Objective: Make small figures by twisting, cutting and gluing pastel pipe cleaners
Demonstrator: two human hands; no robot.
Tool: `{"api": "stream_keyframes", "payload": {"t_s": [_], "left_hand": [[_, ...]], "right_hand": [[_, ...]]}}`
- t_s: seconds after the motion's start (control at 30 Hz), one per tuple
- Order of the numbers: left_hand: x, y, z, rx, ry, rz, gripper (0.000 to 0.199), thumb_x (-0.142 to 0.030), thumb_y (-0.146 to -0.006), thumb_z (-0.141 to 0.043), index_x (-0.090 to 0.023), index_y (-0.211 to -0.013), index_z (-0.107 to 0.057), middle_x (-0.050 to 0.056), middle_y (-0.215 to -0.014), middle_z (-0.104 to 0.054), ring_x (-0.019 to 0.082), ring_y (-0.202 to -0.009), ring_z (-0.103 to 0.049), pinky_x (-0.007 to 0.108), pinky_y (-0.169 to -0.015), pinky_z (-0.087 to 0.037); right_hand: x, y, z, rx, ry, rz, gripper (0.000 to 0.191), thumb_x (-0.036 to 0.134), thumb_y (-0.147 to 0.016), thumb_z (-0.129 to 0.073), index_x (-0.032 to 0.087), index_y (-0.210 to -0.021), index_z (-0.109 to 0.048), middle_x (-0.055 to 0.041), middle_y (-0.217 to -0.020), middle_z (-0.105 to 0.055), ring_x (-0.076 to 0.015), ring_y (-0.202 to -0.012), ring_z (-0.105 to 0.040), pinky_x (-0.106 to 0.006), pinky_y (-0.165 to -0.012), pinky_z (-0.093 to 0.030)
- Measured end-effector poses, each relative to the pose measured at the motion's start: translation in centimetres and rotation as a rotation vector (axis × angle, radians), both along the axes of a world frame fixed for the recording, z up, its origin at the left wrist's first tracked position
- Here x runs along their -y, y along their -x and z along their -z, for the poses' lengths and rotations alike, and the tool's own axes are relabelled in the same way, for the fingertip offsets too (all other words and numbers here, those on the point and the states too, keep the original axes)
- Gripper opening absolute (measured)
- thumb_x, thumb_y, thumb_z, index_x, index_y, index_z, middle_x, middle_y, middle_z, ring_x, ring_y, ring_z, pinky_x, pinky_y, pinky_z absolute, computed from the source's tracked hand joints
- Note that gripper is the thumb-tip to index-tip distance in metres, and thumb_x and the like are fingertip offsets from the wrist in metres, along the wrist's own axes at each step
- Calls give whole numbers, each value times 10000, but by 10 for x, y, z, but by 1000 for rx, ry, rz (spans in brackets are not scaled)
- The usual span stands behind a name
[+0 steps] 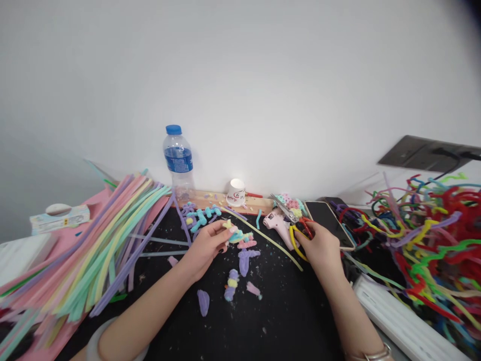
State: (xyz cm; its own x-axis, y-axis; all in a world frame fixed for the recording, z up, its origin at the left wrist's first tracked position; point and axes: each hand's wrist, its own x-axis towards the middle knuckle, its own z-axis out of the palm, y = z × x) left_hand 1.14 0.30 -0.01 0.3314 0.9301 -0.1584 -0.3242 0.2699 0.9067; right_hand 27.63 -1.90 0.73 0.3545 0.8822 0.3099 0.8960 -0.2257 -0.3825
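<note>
My left hand (210,245) pinches a small pastel fuzzy piece (235,234) in yellow and teal. In my right hand (319,245) are scissors (287,209) with yellow and red handles, their blades pointing up and left. The pink glue gun (278,223) lies just left of that hand. Below my left hand's piece are a purple fuzzy piece (245,261), a purple and yellow piece (232,285), a purple oval (203,303) and a pink piece (253,289). A long pale green stem (266,237) runs diagonally between my hands.
Pastel stems (112,240) cover the left side; tangled bright stems (432,240) fill the right. At the back stand a bottle (178,160) and a paper cup (236,192). A phone (328,223) and white power strip (398,321) lie right.
</note>
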Motion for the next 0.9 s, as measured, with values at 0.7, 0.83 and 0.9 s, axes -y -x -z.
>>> {"api": "stream_keyframes", "payload": {"t_s": [0.7,0.83,0.9], "left_hand": [[4,-2,4,-45,19,55,335,-281,-705,-717,-159,-1011,-662,61,-875,-705,155,-813,-649,252,-765,-486],[7,-4,3,-50,23,91,351,-302,-733,-686,-166,-1055,-651,81,-950,-704,168,-848,-661,253,-763,-491],[8,-5,4,-106,-19,99,352,-297,-725,-687,-159,-1047,-652,78,-901,-705,157,-753,-664,220,-630,-491]], "right_hand": [[-14,-14,7,135,-292,-95,233,170,-756,-512,116,-944,-640,-147,-996,-652,-281,-955,-566,-422,-858,-429],[4,20,-4,-116,-318,-282,213,244,-822,-493,157,-979,-607,-99,-898,-649,-205,-759,-584,-344,-747,-468],[15,43,-5,-351,-138,-501,253,246,-811,-525,181,-1052,-564,-62,-848,-648,-161,-637,-565,-288,-628,-472]]}}
